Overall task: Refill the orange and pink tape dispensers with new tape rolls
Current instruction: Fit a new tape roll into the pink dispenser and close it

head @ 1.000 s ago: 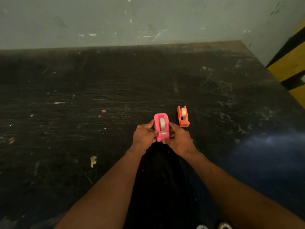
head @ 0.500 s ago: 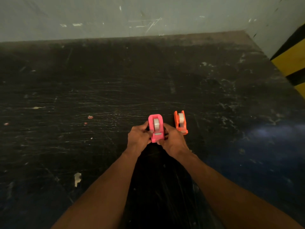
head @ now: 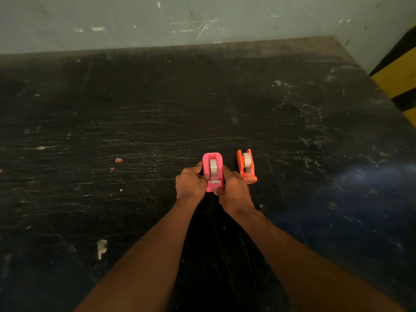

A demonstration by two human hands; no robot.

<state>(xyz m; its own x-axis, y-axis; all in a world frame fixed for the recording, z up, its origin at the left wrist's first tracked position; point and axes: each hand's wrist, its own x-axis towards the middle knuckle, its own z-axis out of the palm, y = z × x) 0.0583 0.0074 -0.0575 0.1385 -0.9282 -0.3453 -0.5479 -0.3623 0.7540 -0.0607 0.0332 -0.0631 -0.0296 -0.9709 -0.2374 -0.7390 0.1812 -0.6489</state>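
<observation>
Head view, sole view. Item one: orange tape dispenser (head: 246, 167), standing on the dark, scratched tabletop (head: 157, 109), untouched by either hand. A pale tape roll (head: 247, 160) sits upright in its frame, so this unit is judged already refilled. Item two: pink tape dispenser (head: 212, 174), just left of the orange one with a narrow gap between them, carrying a second tape roll (head: 213, 167) upright in its cradle, metal cutter (head: 215, 181) at the near end. Left hand (head: 190, 184): fingers curled round the pink unit's left side. Right hand (head: 234, 190): clasped round its right side and near end, lying just beside the orange unit's near end; contact there cannot be told. The pink unit thus lies directly between the two hands, held by both. Whether it rests on the tabletop or is raised cannot be told, nor whether the tape end reaches the cutter. Remaining, by judgement: little beyond final seating of the pink roll and release.
</observation>
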